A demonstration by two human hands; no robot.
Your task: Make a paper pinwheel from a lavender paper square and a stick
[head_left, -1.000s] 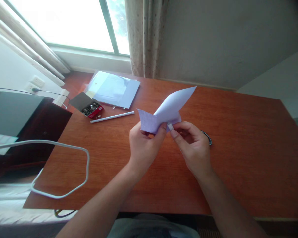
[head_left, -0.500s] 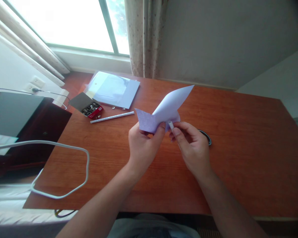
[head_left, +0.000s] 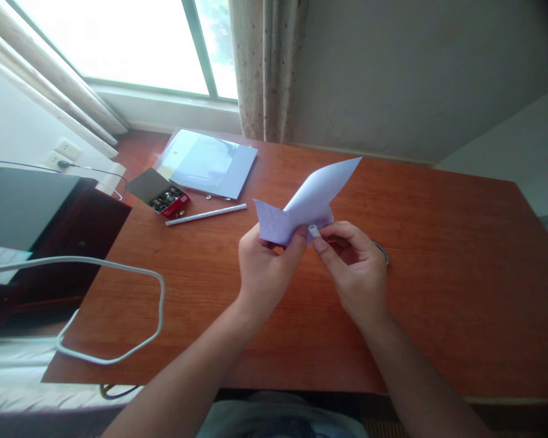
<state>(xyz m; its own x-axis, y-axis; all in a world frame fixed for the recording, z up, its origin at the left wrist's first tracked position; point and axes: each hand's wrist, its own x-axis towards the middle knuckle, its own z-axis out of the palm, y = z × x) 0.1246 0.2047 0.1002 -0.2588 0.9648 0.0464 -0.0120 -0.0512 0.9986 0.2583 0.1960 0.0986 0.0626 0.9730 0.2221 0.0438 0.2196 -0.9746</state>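
Observation:
My left hand (head_left: 270,261) is closed on a pale purple sheet of paper (head_left: 317,185), thumb in front near its lower middle and the other fingers behind. The paper is bent into wing-like flaps, one rising to the upper right and a smaller one pointing left. My right hand (head_left: 356,261) pinches a small white paper tube (head_left: 313,232) between thumb and forefinger. The tube's open end lies against the paper, beside my left thumb. How far the tube extends behind the fingers is hidden.
A long white paper stick (head_left: 205,215) lies left on the wooden table (head_left: 447,274). Behind it are a red box of metal pins (head_left: 171,202), several loose ones and a clear sleeve with sheets (head_left: 210,164). A dark curved object (head_left: 382,250) peeks past my right hand. A white cable (head_left: 161,304) loops at left.
Both hands and the paper have shifted slightly to the right. My right thumb and fingers have closed in nearer the tube, whose open end now faces more toward me.

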